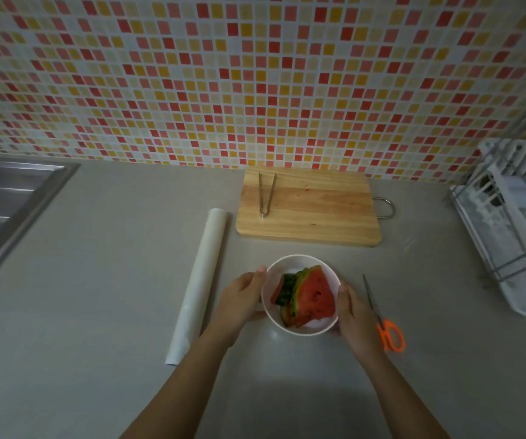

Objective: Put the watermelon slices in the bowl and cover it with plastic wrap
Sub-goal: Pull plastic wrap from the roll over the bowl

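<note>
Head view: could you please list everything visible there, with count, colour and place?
bowl: one, white, on the counter
watermelon slices: several, red with green rind, in the bowl
plastic wrap roll: one, white, left of the bowl
cutting board: one, wooden, behind the bowl
tongs: one, metal, on the cutting board
scissors: one, orange-handled, right of the bowl
dish rack: one, white, far right
sink: one, steel, far left
wall tiles: many, red, yellow, white, behind
left hand: one, grips the bowl's left side
right hand: one, grips the bowl's right side

Nothing legible here: the long white plastic-wrap roll [198,286] shows no print, no label anywhere on the grey worktop [97,280].
</note>
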Motion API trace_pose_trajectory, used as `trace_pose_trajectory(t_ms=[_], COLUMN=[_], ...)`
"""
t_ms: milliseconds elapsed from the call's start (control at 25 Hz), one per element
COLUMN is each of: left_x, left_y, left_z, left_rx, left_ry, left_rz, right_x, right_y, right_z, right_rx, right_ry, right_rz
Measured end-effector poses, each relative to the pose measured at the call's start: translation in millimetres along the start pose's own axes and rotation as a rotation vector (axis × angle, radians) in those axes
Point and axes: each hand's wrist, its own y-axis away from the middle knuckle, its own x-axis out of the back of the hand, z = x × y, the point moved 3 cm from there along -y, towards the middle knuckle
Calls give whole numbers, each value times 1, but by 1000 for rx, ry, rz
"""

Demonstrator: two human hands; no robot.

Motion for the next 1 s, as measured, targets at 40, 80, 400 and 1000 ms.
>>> trace_pose_trajectory(t_ms=[40,80,400,1000], left_x=[8,22,143,106], left_y=[-2,-5,-41,-38], left_z=[0,4,-25,0], left_rx=[-69,-176,25,98], left_ry=[-94,-219,-190,-37], left_rz=[66,187,286,58], right_x=[1,1,4,34], right_y=[0,-1,3,9], right_z=[0,-1,-2,-41], right_rx=[5,-3,60,141], right_ry=[14,2,53,-87], right_rz=[5,-1,35,137])
